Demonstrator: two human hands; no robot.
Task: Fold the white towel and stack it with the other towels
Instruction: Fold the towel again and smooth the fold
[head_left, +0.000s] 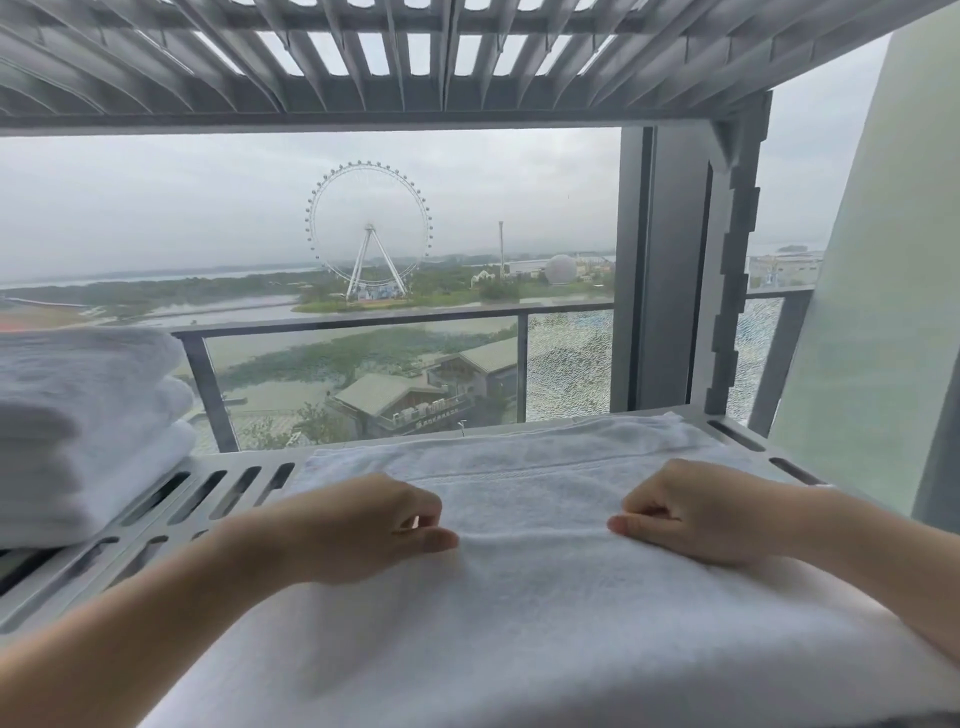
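Head view. The white towel (519, 613) lay spread across the slotted grey shelf (208, 499), its near part running out of view at the lower edge and its far edge reaching almost to the back of the shelf. A woven band crossed the cloth just beyond the hands.

The left hand (374, 525) rested on the towel left of centre, and the right hand (696, 519) rested on it right of centre, well apart from each other. On each hand the fingers were curled and the thumb pointed inward toward the other hand. Each grip was closed, pinching the cloth between thumb and curled fingers. A low ridge of raised cloth ran between the two thumbs. Both forearms entered from the lower corners and lay over the towel.

The stack of folded towels (78, 431), also white, stood on the same shelf at far left, apart from the spread towel, with bare slots of the shelf between them. A second slatted shelf (363, 62) ran overhead, carried by a grey upright (670, 270) at right.

Behind the shelf a window gave onto a balcony railing (363, 317), one glass panel (569, 364) of which was shattered into fine cracks. Beyond stood a Ferris wheel (369, 228), a pale dome (561, 269), water, low buildings and an overcast sky. A pale surface (872, 286), which could not be identified, filled the right edge.
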